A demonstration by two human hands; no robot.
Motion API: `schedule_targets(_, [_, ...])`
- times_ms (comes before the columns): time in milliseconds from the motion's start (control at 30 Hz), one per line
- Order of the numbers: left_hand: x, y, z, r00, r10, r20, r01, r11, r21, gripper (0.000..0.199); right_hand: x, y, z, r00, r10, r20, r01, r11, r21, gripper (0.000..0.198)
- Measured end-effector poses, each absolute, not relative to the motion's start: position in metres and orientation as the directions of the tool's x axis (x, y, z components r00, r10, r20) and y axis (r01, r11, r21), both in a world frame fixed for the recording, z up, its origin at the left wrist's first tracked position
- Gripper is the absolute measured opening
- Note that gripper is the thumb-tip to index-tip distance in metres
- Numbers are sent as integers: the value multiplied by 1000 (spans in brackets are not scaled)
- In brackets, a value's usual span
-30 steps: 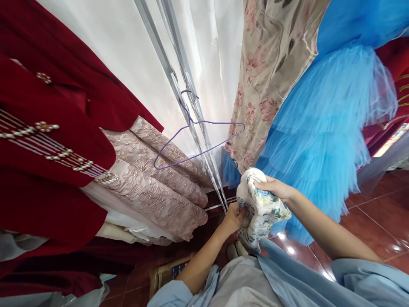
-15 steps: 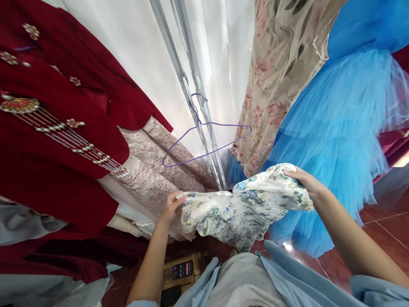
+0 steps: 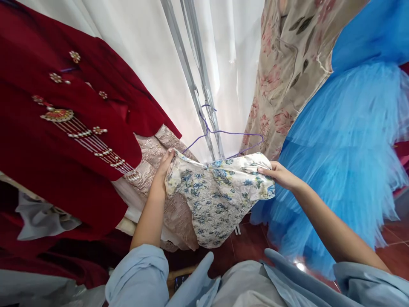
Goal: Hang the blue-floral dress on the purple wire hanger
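Left hand, right hand apart, each gripping 1 end of floral garment. Bunched below purple hanger 1 s ago; now spread, raised before hanger, partly hiding it. Unfolding seems mostly done; garment apparently off hanger.

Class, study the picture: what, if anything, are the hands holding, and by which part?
A white floral garment, held by its two upper corners: the left hand grips the left one, the right hand the right.

My arms reach out in front. My left hand and right hand pinch, well apart.
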State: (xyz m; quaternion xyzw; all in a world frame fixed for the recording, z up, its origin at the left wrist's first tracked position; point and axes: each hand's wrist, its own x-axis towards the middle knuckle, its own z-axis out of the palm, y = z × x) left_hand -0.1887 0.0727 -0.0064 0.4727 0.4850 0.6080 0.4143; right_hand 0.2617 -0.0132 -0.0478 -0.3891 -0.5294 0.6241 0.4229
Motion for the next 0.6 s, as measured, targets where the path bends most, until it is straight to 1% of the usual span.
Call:
schedule_targets(67, [-178,68,-9,-172,981,90,-138,-114,984,52,271,-6,-47,-264,964,3,-114,-28,-993,43])
schedule_targets(167, [-163,59,-11,-96,995,3,-234,-26,972,49,283,9,-39,-133,986,103,-127,87,-988,44])
schedule_targets(233, [-151,53,-16,-44,998,-50,-266,36,963,46,286,18,-33,-76,985,155,-118,145,-982,43])
schedule_targets(333, [-132,46,-28,-2,993,-115,-266,110,958,39,283,30,-33,-42,984,176,-84,172,-982,42])
schedule_targets(400, [-125,44,-36,6,995,-98,-278,95,956,39,283,34,-36,-40,983,181,-43,179,-983,42])
schedule_targets(467, [-127,46,-38,4,999,-47,-298,46,954,42,287,37,-37,-24,978,209,37,210,-977,42])
schedule_targets(533, [-139,51,-34,14,1000,-9,-293,12,956,43,295,39,-31,14,961,277,135,272,-953,42])
schedule_targets(600, [-155,57,-25,55,998,-6,-242,19,970,40,303,45,-16,33,928,371,214,356,-910,39])
